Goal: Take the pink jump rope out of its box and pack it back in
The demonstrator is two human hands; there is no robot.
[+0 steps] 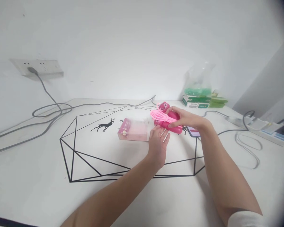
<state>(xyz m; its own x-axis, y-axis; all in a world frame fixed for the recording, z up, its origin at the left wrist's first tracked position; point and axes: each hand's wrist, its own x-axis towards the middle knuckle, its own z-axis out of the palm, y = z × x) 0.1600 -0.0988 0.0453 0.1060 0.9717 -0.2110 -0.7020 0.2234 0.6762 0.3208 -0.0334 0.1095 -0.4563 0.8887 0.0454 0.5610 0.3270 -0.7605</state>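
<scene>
A pink jump rope [165, 117] hangs above the table, its light-pink cord bundled across two darker pink handles with bear-like heads. My right hand [177, 117] grips it from the right, thumb and fingers closed about the handles. Just below, my left hand [158, 140] has its fingers apart, with the tips at the lower handle's head end; whether they press on it is hard to tell. Left of that hand lies a pink box [132, 130] with a clear window, on the white table [104, 201]. My left hand hides part of the box's right end.
A phone [193, 131] lies behind my right wrist. Green-and-white boxes [196, 101] and a plastic bag [198, 83] stand against the wall. A power strip [262, 130] with cables is at right. Grey cable [54, 118] runs from the wall socket [41, 66].
</scene>
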